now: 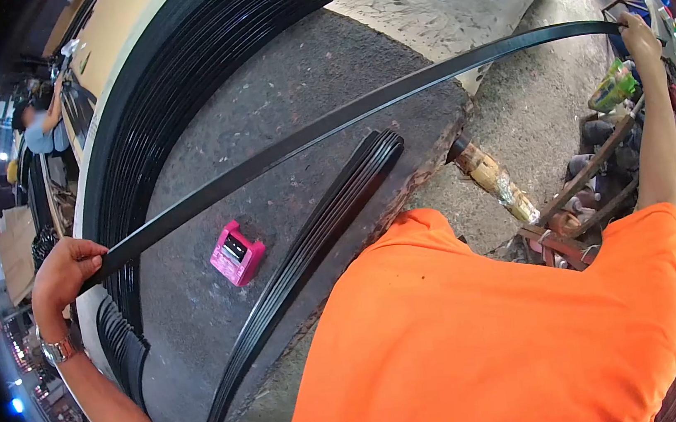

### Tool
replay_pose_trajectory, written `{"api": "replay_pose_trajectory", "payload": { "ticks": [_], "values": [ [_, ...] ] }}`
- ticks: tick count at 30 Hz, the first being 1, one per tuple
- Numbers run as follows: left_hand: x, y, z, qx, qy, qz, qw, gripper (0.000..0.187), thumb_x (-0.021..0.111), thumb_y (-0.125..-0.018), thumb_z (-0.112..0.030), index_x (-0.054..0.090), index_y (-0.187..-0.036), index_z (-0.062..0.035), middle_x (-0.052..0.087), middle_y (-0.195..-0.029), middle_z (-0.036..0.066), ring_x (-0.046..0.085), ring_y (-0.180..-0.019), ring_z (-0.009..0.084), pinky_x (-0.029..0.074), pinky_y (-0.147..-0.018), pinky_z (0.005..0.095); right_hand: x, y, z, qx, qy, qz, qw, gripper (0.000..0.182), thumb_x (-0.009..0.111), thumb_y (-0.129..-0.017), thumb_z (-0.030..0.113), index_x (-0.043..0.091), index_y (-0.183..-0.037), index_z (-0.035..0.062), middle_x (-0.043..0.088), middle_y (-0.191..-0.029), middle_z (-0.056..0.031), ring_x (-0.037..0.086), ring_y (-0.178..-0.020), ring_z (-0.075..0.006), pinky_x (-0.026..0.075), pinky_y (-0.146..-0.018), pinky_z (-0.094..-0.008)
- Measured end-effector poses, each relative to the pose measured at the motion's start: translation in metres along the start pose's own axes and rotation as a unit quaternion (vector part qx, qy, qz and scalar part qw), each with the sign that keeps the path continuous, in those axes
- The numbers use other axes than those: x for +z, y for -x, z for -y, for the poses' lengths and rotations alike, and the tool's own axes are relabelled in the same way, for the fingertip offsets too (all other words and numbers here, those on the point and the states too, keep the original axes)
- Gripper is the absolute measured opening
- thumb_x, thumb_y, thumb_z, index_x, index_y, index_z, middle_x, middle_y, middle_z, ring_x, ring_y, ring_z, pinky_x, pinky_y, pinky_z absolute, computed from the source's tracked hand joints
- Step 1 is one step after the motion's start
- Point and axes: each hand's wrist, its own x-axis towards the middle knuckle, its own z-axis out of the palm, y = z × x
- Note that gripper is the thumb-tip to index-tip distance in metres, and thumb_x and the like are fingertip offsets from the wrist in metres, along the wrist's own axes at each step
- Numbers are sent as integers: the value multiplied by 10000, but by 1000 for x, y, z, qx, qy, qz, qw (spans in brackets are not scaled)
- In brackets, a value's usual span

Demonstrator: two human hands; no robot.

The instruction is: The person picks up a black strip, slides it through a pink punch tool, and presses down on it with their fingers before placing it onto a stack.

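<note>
One long strip held out between both hands, over the counter.
At left, the left hand (66, 271) has its grip pinched on one end of the dark strip (297, 142), near the row of curved strips (136, 117) on the counter (179, 312). The strip slants above the counter, past the pink case (235, 260) and the smaller bundle of strips (303, 272), and bows past the counter's edge to the right hand (642, 39), whose grip is closed on the other end. The step in hand looks like a two-ended hold; moving the strip from here would call for both hands travelling together, ends kept firm, since it seems long and springy.
</note>
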Motion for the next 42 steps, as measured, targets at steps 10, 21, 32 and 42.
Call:
{"api": "replay_pose_trajectory", "payload": {
  "ticks": [10,21,32,42],
  "values": [
    [-21,5,-39,14,-15,-15,1000,160,657,-922,-20,756,-1036,33,658,-751,-29,547,-690,54,463,-649,263,54,3,-32,51,19,66,996,295,560,-945,245,661,-1222,251,648,-1340,-32,620,-1251,-269,501,-977,-478],
    [-23,2,-39,32,-35,-31,998,174,656,-931,-30,753,-1059,38,674,-774,-21,557,-700,52,469,-655,260,72,8,-46,57,2,83,995,326,579,-946,250,636,-1268,246,626,-1375,-51,618,-1248,-303,495,-997,-494],
    [-7,0,5,18,-31,-20,999,154,687,-902,-49,746,-1030,15,645,-745,-9,563,-729,78,477,-712,281,56,10,-40,5,-18,44,999,310,571,-950,270,655,-1235,181,669,-1283,-94,632,-1207,-336,490,-978,-492],
    [141,31,198,14,-68,-288,955,121,665,-933,-86,683,-1038,-29,710,-1004,202,677,-928,408,525,-802,424,73,41,88,-97,-102,20,990,236,586,-982,296,664,-1176,186,676,-1230,-116,636,-1174,-354,488,-953,-454]
  ]
}}
